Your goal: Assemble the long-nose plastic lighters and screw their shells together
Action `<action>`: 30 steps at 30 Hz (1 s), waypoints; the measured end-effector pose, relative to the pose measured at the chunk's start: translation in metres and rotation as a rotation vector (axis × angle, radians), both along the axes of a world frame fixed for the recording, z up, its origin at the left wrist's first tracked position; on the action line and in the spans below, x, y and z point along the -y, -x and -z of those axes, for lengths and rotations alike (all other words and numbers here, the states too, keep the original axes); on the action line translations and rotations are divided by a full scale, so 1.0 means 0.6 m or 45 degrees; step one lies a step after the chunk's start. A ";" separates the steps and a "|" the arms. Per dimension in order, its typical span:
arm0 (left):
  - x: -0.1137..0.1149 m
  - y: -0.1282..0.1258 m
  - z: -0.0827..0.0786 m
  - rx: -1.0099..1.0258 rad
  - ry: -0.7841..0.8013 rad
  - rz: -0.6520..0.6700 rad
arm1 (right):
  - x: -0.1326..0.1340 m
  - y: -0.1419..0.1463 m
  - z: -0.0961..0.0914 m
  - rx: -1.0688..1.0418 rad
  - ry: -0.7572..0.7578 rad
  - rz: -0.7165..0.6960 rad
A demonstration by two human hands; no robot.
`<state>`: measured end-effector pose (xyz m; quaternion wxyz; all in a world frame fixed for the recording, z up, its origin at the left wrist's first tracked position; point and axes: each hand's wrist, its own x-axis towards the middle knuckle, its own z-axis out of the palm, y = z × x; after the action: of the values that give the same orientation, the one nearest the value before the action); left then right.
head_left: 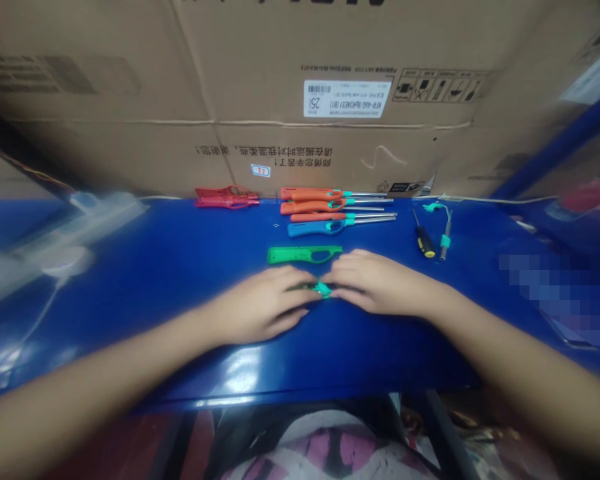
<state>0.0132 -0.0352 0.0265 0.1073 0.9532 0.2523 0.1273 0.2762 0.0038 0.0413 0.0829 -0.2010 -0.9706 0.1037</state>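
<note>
My left hand [265,303] and my right hand [375,280] meet over the blue table. Between their fingertips they pinch a small teal plastic part [323,288], largely covered by the fingers. Just beyond the hands lies a green lighter casing [300,255], its trigger loop pointing right, near my right fingers. Farther back several long-nosed lighters lie side by side: orange lighters [310,207] and a blue lighter [310,229], metal tubes to the right. Red lighter casings [225,197] rest at the back left.
A black and yellow screwdriver [424,241] lies at the right, beside a metal tube with teal parts [445,240]. A white power strip [100,223] with a plug stands at the left. A large cardboard box [260,80] walls off the back.
</note>
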 end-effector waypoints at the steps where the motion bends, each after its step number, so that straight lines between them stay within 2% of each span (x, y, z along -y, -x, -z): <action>1: 0.000 0.000 0.000 0.002 0.020 -0.001 | 0.000 0.000 0.000 0.001 0.001 0.000; 12: -0.001 0.000 0.001 0.048 0.052 0.003 | 0.003 -0.006 -0.003 0.023 0.033 -0.006; 30: -0.006 0.001 0.007 0.088 -0.033 0.033 | 0.002 0.000 -0.001 -0.040 0.130 0.072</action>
<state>0.0124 -0.0316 0.0223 0.1052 0.9528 0.2344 0.1620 0.2761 0.0025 0.0421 0.0908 -0.2306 -0.9565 0.1539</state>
